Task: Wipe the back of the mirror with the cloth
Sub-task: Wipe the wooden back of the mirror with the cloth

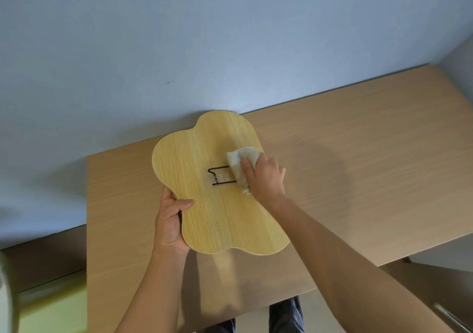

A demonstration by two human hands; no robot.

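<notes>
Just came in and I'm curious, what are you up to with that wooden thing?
A person is cleaning the back of a mirror, a wavy-edged wooden panel held tilted above the table. The left hand grips its lower left edge. The right hand presses a pale cloth against the panel's right side, next to the black wire stand fixed at its middle. The glass side faces away, out of sight.

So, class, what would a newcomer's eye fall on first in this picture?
First, the wavy-edged wooden back of the mirror, held tilted above the middle of the table. Next, the right hand pressing a pale cloth against its right side, beside a black wire stand. The left hand has its grip on the lower left edge.
</notes>
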